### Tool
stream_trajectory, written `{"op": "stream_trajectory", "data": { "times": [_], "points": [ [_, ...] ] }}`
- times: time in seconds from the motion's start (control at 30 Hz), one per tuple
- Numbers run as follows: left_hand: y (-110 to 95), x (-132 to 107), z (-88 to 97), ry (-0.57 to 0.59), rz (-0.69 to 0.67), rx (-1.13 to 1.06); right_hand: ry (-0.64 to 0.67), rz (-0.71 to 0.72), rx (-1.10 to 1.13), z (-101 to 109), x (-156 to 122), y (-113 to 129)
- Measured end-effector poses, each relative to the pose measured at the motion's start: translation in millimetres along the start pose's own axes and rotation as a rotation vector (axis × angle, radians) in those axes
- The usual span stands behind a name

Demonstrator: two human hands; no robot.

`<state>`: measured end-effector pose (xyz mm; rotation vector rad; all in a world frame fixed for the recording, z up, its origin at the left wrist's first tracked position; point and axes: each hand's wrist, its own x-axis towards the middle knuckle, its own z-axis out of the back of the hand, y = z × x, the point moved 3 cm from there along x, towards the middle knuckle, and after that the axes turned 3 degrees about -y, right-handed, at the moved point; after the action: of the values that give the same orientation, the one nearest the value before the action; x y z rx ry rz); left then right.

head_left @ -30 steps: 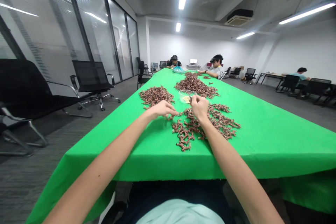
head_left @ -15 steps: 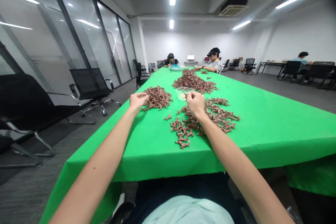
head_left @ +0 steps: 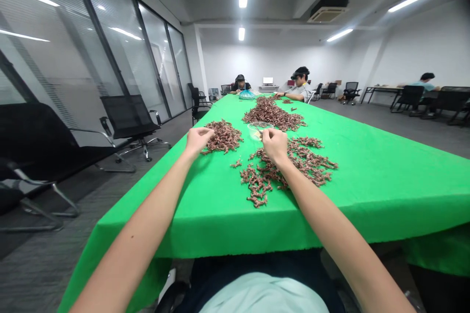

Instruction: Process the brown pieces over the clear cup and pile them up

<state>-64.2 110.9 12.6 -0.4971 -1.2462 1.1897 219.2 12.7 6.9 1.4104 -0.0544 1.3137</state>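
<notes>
My left hand (head_left: 199,141) is at the left edge of a pile of small brown figures (head_left: 225,136), its fingers pinched together; whatever they hold is too small to make out. My right hand (head_left: 275,145) is closed round a thin dark tool (head_left: 258,130), whose kind I cannot tell. The tool's tip points into a clear round bowl (head_left: 251,126) with something pale in its bottom. Under and beside my right wrist spreads a looser heap of brown figures (head_left: 312,165). One or two figures (head_left: 236,163) lie apart between the piles.
A larger heap of figures (head_left: 273,112) lies beyond the bowl on the green tablecloth (head_left: 370,166). Farther back is a blue plastic bag (head_left: 246,94). Two people sit at the far end, one on the right side (head_left: 301,89). Black chairs (head_left: 128,116) stand at the left.
My left hand has lifted slightly and shifted a little to the right beside the pile. My right hand stays at the bowl with the thin tool. The view has shifted slightly.
</notes>
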Motion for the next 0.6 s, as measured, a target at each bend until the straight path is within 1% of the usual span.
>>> {"op": "stream_trajectory", "data": {
  "times": [0.03,0.07,0.17,0.23,0.3,0.37,0.5,0.6],
  "points": [
    [-7.4,-6.2,-4.9,0.08,-0.073,0.0,0.003,0.002,-0.002,-0.2,0.0,-0.1],
    [-14.4,-13.3,-11.1,0.183,-0.133,0.021,0.006,0.003,-0.004,-0.4,0.1,-0.2],
    [-30.4,-36.1,-32.3,0.559,-0.278,0.143,0.014,0.006,-0.002,-1.3,0.4,-0.7],
    [-35.8,-47.1,-41.8,0.686,-0.367,0.265,0.021,0.003,0.004,-2.0,0.4,-0.9],
    [-36.5,-53.2,-47.6,0.743,-0.416,0.392,0.028,-0.003,0.01,-2.4,0.2,-1.1],
    [-34.9,-55.9,-50.4,0.789,-0.428,0.46,0.031,-0.005,0.014,-2.6,-0.1,-1.1],
    [-34.0,-58.2,-51.8,0.888,-0.435,0.396,0.042,0.0,0.011,-3.2,-0.2,-1.6],
    [-35.4,-58.9,-52.1,0.916,-0.424,0.314,0.053,0.005,0.006,-4.1,0.0,-2.2]
  ]
}}
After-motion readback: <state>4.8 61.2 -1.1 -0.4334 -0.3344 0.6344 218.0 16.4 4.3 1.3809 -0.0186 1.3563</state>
